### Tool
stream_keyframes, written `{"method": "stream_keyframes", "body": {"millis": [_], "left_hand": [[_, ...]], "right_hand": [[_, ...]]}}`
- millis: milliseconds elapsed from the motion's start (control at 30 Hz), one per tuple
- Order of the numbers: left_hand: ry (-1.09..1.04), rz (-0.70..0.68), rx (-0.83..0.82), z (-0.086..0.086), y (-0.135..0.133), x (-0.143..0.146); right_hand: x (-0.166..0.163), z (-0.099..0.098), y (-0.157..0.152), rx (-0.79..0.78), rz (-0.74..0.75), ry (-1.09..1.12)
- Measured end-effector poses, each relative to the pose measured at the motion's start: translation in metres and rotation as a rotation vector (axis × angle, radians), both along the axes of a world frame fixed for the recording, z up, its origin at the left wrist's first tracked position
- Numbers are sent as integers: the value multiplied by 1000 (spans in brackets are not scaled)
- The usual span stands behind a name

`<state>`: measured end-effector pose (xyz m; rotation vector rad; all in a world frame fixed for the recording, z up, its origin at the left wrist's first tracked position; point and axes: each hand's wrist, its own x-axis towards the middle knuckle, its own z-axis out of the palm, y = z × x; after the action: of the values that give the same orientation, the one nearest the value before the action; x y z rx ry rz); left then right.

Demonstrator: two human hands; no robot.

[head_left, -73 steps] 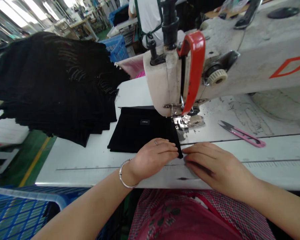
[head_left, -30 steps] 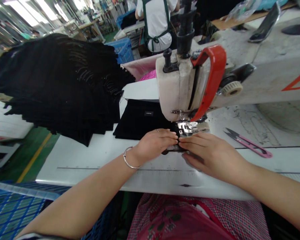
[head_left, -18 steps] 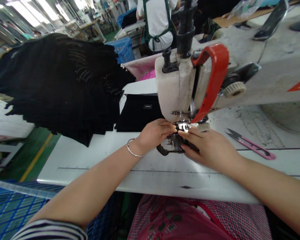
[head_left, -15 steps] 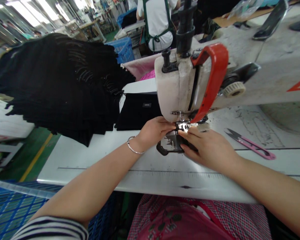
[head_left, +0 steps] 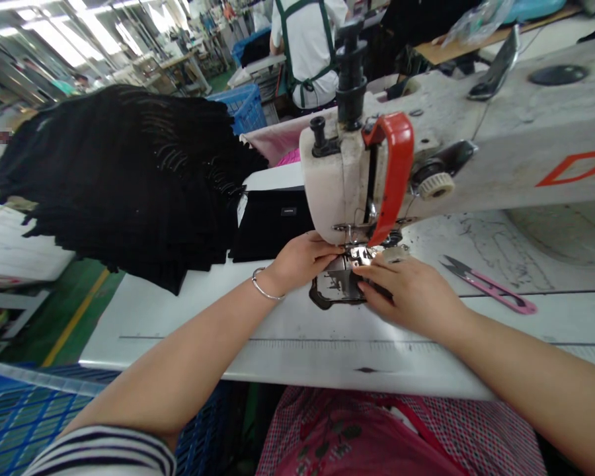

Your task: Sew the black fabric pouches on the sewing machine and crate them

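Note:
My left hand [head_left: 305, 261], a silver bangle [head_left: 266, 285] on its wrist, lies just left of the needle area with fingertips pressed together at the near edge of a black fabric piece [head_left: 262, 231]. That fabric bears a small dark label [head_left: 288, 211] and runs behind the machine head. On the right of the metal presser foot [head_left: 359, 255], my right hand [head_left: 411, 291] rests with fingers stretched toward it, thumb apart on the metal plate [head_left: 334, 285]. What lies under its fingertips is hidden. Above both hands stands the sewing machine [head_left: 327, 178] with a red guard [head_left: 399, 172].
Pink thread snips [head_left: 496, 284] lie right of my right hand. A tall pile of black fabric pieces [head_left: 119, 178] covers the table's left side. A blue crate [head_left: 24, 416] stands below left. A ruler strip [head_left: 327, 344] runs along the front edge. Beyond sits a person [head_left: 307, 53].
The view has shifted slightly, so the machine head appears a little lower and farther left. Both hands keep nearly the same place beside the presser foot.

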<state>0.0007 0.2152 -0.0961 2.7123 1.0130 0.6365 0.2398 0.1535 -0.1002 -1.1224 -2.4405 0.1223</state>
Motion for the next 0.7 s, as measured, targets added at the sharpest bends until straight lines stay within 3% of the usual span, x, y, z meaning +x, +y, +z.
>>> {"method": "stream_keyframes", "body": {"millis": [100,233,333,500,700], "left_hand": [[101,-113,12,7,4,-10],[241,-178,130,16,5,-15],[348,-156,178,21,-8,-4],[423,-21,109,25,-40,19],[390,31,70,23,-43,26]], "right_hand": [[5,0,2,28,-9,162],[8,1,5,9,-45,183],[8,1,5,-7,-47,181],[6,2,5,-14,-41,191],[8,3,5,7,-21,192]]}}
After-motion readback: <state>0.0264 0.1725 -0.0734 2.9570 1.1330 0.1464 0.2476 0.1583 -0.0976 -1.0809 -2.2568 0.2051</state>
